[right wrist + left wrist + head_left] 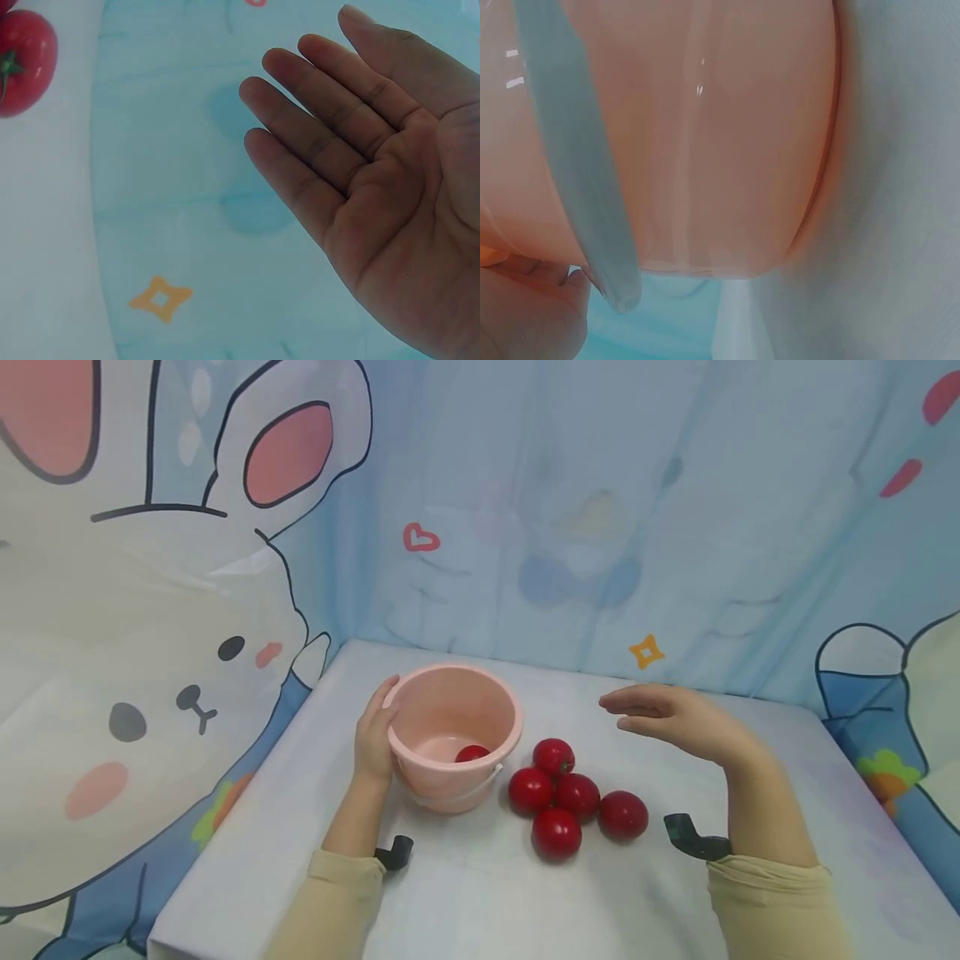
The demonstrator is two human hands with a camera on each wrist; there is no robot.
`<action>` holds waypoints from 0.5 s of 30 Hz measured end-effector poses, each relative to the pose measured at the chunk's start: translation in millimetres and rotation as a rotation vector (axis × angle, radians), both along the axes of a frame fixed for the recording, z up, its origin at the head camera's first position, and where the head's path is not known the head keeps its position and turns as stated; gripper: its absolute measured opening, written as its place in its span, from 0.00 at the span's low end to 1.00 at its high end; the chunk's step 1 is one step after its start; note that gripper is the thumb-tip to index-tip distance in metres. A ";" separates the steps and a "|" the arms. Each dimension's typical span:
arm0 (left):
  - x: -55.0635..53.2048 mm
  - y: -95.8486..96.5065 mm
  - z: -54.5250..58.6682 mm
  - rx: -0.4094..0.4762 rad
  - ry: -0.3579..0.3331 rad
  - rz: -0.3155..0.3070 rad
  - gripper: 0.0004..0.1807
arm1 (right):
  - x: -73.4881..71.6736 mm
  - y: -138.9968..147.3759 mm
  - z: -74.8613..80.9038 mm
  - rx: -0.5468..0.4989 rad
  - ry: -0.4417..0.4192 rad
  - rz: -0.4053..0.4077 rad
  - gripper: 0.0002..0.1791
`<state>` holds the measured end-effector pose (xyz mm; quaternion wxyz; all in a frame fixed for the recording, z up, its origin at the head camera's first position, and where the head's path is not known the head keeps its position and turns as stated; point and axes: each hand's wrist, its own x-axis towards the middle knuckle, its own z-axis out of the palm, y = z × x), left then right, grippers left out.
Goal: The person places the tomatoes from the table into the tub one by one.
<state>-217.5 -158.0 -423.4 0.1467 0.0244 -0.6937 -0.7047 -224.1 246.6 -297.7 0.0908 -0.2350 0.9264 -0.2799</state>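
A pink bucket with a white handle stands upright on the table, one red tomato visible inside it. My left hand holds the bucket's left side at the rim, thumb against the edge. In the left wrist view the bucket wall fills most of the picture, with part of the hand at the lower left. Several red tomatoes lie grouped to the bucket's right. Above the table, right of them, my right hand is raised, fingers extended and palm bare in the right wrist view.
The white-covered table meets a blue printed curtain at its back edge. Similar cloth with a cartoon rabbit hangs along the left side. Dark wrist mounts sit by both sleeves.
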 end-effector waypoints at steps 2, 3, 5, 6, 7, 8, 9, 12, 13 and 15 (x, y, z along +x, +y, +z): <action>0.6 0.0 1.9 -0.001 -0.001 0.003 0.25 | 2.4 6.1 -2.5 0.007 0.010 -0.007 0.23; 1.0 0.0 2.5 -0.002 -0.007 0.002 0.25 | 3.9 8.6 -4.4 0.008 0.011 -0.008 0.24; 1.2 0.0 3.0 0.002 -0.012 0.000 0.25 | 7.3 14.0 -10.0 0.014 0.001 -0.025 0.24; 1.2 0.0 3.0 0.003 -0.018 -0.001 0.25 | 9.1 17.2 -14.2 0.014 -0.006 -0.031 0.25; 1.1 -0.1 2.8 0.006 -0.019 -0.002 0.26 | 11.2 20.7 -19.0 0.013 -0.019 -0.041 0.25; 1.0 -0.1 2.6 0.010 -0.015 -0.006 0.26 | 13.0 24.6 -25.0 0.008 -0.036 -0.050 0.25; 0.8 0.0 2.5 0.009 -0.017 -0.004 0.26 | 14.7 28.7 -31.4 -0.005 -0.057 -0.056 0.26; 0.3 -0.4 1.9 0.002 -0.002 0.003 0.26 | 18.4 40.8 -52.8 -0.057 -0.115 -0.077 0.27; 0.0 -0.5 1.5 -0.002 0.002 0.006 0.26 | 19.3 44.4 -60.0 -0.073 -0.132 -0.088 0.27; -0.3 -0.6 1.1 -0.010 0.002 0.011 0.26 | 20.7 50.5 -73.3 -0.102 -0.167 -0.106 0.27</action>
